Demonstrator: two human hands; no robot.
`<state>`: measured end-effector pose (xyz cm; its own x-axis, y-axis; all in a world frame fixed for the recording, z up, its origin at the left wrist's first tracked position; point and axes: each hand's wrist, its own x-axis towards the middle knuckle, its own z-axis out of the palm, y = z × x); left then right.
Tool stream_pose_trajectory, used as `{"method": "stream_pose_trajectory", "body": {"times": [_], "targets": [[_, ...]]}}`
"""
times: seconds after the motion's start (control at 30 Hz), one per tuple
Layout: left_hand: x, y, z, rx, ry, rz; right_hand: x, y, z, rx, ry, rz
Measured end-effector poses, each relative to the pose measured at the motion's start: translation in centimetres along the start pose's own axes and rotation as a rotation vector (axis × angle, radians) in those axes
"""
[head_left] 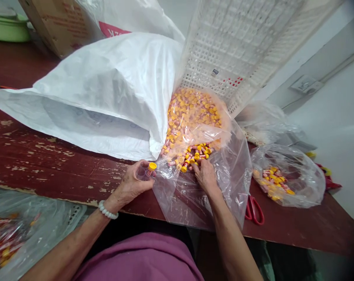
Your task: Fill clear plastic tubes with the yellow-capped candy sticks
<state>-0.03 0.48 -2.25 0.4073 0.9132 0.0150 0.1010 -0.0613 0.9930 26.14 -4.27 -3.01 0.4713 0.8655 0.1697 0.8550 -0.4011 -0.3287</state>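
Note:
My left hand (134, 180) is closed around a small clear plastic cup-like holder (141, 172), in which one small tube with a yellow cap (152, 167) stands upright. It is just left of the mouth of a large clear plastic bag (226, 171). That bag is full of small red-and-white tubes with yellow caps (194, 111), some spilling toward the opening. My right hand (205, 175) reaches in at the mouth, its fingers bent against the nearest tubes. What those fingers grip is hidden among the tubes.
A big white sack (112, 93) lies left of the bag; a white plastic crate (220, 50) leans behind it. To the right are red-handled scissors (255, 210) and a smaller clear bag of tubes (306, 183). More bagged tubes (9, 242) sit lower left, below the worn red table (62, 164).

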Motion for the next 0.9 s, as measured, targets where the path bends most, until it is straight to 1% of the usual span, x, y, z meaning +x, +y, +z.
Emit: {"method": "stream_pose_trajectory", "body": {"times": [0.1, 0.2, 0.27, 0.37, 0.43, 0.5, 0.57, 0.63, 0.7, 0.8, 0.83, 0.9], "targets": [[0.2, -0.3, 0.7, 0.060, -0.008, 0.083, 0.0, -0.4, 0.5, 0.266, -0.065, 0.016], [0.2, 0.2, 1.1, 0.085, -0.027, 0.108, 0.0, -0.6, 0.6, 0.521, -0.057, 0.063], [0.1, 0.9, 1.3, 0.119, -0.039, 0.101, -0.4, -1.2, 0.2, 0.690, -0.030, 0.073], [-0.1, 1.8, 1.6, 0.146, -0.085, 0.097, -1.9, -3.6, -1.5, 0.995, 0.006, 0.005], [-0.2, 2.1, 1.9, 0.138, -0.130, 0.093, -3.4, -5.9, -2.7, 1.084, 0.004, -0.088], [-0.3, 2.3, 2.1, 0.134, -0.155, 0.093, -4.7, -7.8, -3.4, 1.045, 0.012, -0.192], [-0.2, 2.4, 2.2, 0.130, -0.166, 0.101, -5.7, -9.0, -3.7, 0.919, 0.050, -0.324], [-0.2, 2.5, 2.2, 0.108, -0.161, 0.109, -6.4, -9.4, -3.5, 0.761, 0.069, -0.476], [-0.2, 2.5, 2.2, 0.070, -0.157, 0.108, -7.1, -9.6, -3.3, 0.621, 0.066, -0.594], [-0.4, 2.2, 2.5, 0.017, -0.191, 0.106, -8.5, -10.1, -3.1, 0.460, 0.086, -0.656], [-0.5, 2.0, 2.6, 0.002, -0.205, 0.102, -8.9, -10.2, -3.0, 0.433, 0.089, -0.669], [-0.6, 1.5, 2.7, -0.022, -0.199, 0.070, -9.3, -10.1, -2.7, 0.456, 0.048, -0.672]]}}
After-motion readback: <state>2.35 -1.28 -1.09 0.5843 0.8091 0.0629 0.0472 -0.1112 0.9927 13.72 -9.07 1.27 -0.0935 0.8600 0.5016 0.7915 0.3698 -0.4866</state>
